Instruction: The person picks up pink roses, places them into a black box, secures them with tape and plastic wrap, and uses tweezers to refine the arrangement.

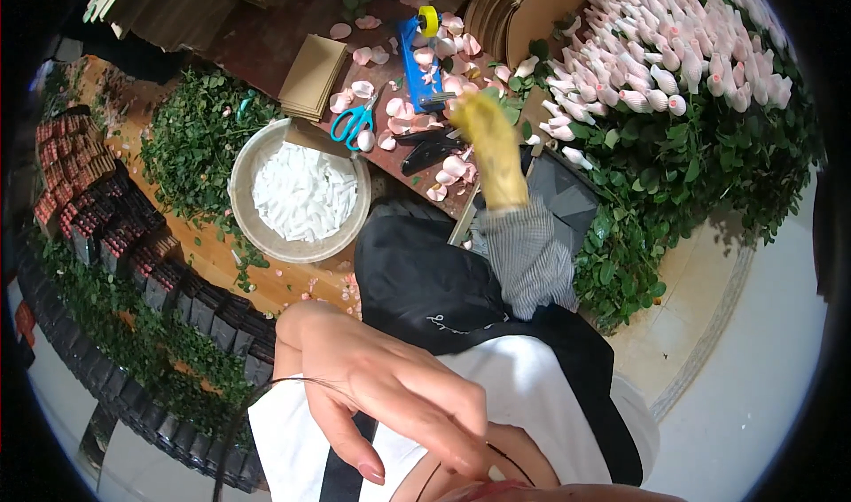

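Observation:
My left hand (390,378), bare, is raised close to my chest with its fingers stretched and bent downward and the thumb apart. It holds nothing that I can see, though some fingertips are partly hidden. A thin dark strand passes beside it. My right hand (490,143) wears a yellow glove below a striped grey sleeve and reaches over the dark red table (387,167). Motion blurs its fingers, beside the metal end of a blue tape dispenser (415,72) with a yellow roll. Left of the glove lies a black stapler (428,150). Teal-handled scissors (355,128) rest farther left.
Pink petals (399,109) scatter over the table, around stacked brown cardboard pieces (314,77). Many pale pink roses (656,77) pile up at the right. A round basin (238,192) holds small white pieces. Cut leaves (195,147) and rows of dark-wrapped bundles (97,218) fill the left.

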{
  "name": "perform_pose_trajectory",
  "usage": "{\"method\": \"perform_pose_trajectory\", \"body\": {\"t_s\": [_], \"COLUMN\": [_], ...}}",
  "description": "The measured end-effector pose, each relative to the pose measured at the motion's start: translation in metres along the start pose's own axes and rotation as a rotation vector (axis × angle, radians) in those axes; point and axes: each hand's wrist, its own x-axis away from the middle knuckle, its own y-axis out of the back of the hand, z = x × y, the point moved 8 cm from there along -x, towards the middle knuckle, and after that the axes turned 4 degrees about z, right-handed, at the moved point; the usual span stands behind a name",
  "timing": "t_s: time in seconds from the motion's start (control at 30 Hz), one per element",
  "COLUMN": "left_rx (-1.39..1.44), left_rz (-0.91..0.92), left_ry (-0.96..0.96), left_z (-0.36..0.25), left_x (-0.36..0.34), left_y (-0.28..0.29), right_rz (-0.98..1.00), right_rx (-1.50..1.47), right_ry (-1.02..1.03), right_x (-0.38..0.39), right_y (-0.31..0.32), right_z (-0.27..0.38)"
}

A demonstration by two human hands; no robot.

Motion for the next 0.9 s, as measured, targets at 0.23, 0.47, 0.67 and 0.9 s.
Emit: {"method": "perform_pose_trajectory", "body": {"t_s": [0.23, 0.47, 0.67, 0.9], "left_rx": [0.118, 0.075, 0.143, -0.103], "left_rz": [0.078, 0.017, 0.06, -0.194], "left_ry": [-0.045, -0.042, 0.011, 0.198], "left_z": [-0.018, -0.019, -0.004, 0.019], "left_x": [0.006, 0.007, -0.004, 0.021], "left_y": [0.011, 0.024, 0.03, 0.077], "right_rz": [0.285, 0.367, 0.157, 0.129], "right_rx": [0.234, 0.127, 1.104, 0.074], "right_ry": [-0.162, -0.366, -0.281, -0.356], "right_x": [-0.105, -0.042, -0.038, 0.062], "right_y": [-0.015, -0.002, 0.013, 0.117], "right_z": [0.004, -0.035, -0.035, 0.087]}}
